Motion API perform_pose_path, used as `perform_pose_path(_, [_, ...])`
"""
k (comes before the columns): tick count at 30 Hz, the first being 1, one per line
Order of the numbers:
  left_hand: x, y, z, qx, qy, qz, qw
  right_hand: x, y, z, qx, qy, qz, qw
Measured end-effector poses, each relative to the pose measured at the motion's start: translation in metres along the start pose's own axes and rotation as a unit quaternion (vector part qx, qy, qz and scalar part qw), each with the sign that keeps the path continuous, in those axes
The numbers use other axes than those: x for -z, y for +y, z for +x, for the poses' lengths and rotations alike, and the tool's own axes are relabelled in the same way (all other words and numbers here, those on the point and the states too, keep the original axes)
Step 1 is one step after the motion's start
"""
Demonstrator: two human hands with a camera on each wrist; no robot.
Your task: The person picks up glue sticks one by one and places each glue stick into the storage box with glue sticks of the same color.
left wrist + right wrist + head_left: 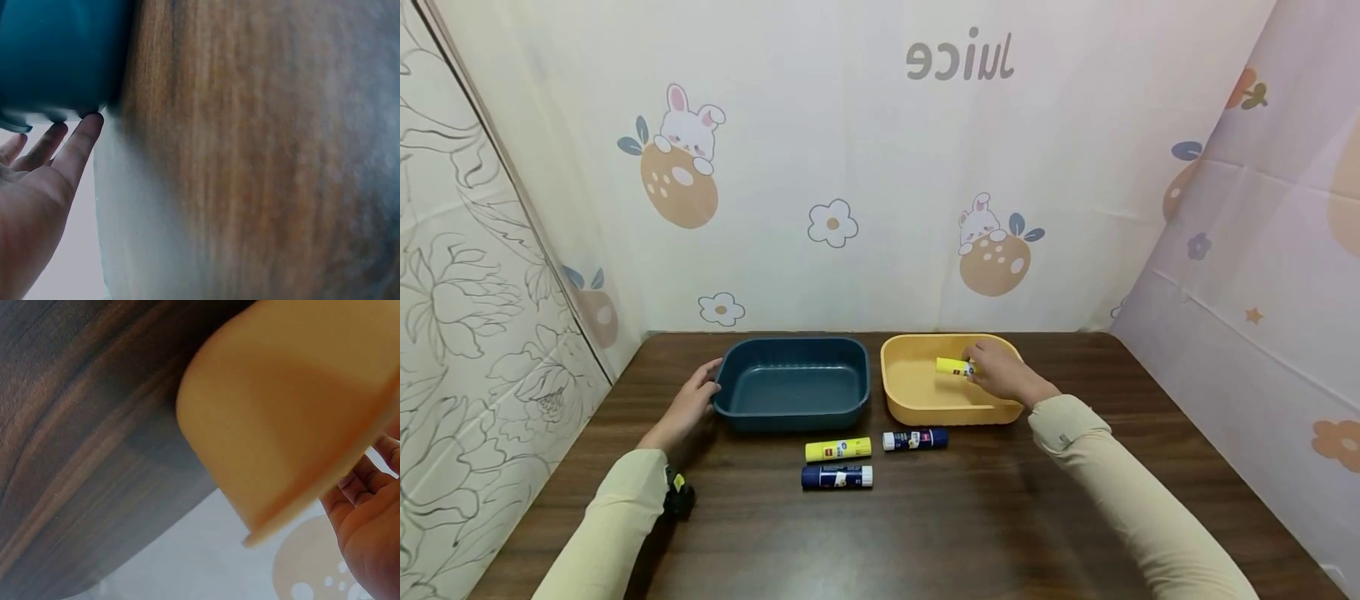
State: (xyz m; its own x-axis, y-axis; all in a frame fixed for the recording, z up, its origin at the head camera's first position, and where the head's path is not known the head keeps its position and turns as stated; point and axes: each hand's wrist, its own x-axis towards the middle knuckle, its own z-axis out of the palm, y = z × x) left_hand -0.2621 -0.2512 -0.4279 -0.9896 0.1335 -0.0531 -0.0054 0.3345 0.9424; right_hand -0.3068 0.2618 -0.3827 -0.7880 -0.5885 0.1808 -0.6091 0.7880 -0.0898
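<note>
My right hand [1000, 372] grips a yellow glue stick [951, 367] by one end, holding it over the yellow tray [917, 414]. In the right wrist view the tray's wall [269, 412] hides that glue stick, and only part of the hand [369, 519] shows. The left hand [691, 400] touches the left side of a dark teal tray [797, 421]. Its extended fingertips [92, 122] rest against that tray's wall in the left wrist view. In front of the trays lie another yellow glue stick [838, 450] and two navy glue sticks, one [837, 477] left and one [915, 439] right.
Both trays stand side by side near the back of the brown wooden table [925, 533]. Behind them hangs a printed curtain [887, 275]. A small black object [680, 497] sits by the left wrist.
</note>
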Motion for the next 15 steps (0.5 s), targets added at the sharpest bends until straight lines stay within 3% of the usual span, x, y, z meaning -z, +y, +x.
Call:
perform_pose_path(10, [0.000, -0.002, -0.003, -0.008, 0.003, -0.021, 0.9997, -0.010, 0.006, 0.007, -0.034, -0.054, 0.008, 0.998])
perform_pose_path(15, [0.002, -0.004, 0.000, -0.008, 0.007, -0.019, 0.9998, -0.016, 0.010, 0.010, -0.047, -0.060, 0.013, 0.997])
